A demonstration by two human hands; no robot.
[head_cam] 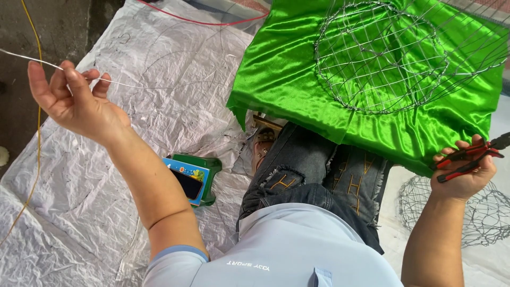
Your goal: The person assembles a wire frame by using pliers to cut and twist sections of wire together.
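The left hand is closed, pinching a thin silver wire up over the white sheet. The right hand is wrapped around red pliers beside the green cloth. The wire looks light, bendy and springy. Near its end seems the best place to pinch it.

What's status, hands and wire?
Left hand pinching thin wire, pulled taut. Right hand gripping red-handled pliers. Wire cage sits on green cloth over lap. Nothing blocking.
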